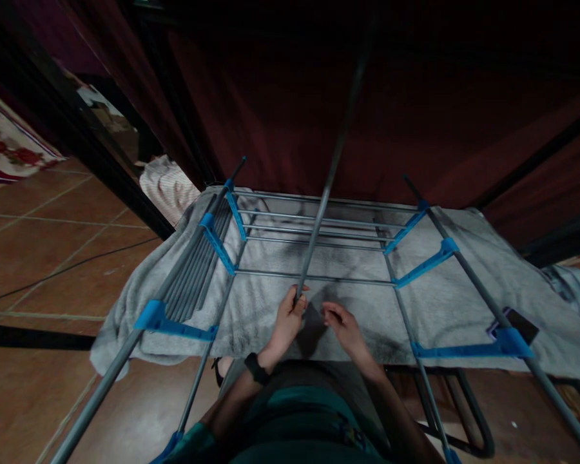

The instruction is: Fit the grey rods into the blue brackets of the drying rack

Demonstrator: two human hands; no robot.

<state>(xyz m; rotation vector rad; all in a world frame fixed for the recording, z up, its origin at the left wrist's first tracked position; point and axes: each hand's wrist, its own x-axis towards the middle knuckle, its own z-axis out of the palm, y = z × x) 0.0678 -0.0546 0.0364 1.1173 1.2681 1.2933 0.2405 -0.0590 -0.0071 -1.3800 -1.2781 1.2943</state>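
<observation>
My left hand (pixel 290 312) is closed around the lower end of a long grey metal tube (pixel 323 205), which slants up and away from me. Close by on the right, my right hand (pixel 342 325) has its fingers partly curled and apart, with nothing visible in them. Around both hands stands a rack frame of grey tubes with blue plastic brackets (pixel 178 322). Several thin crossbars (pixel 314 278) span its far part. More loose grey tubes (pixel 193 274) lie side by side at the left.
A grey blanket (pixel 270 322) covers the surface beneath the frame. A phone (pixel 521 325) lies at the right, by a blue bracket. Dark red curtain (pixel 280 122) and black posts (pixel 96 145) stand behind. A cable (pixel 72 265) runs across the tiled floor (pixel 24 367). Black metal legs (pixel 473 412) show below right.
</observation>
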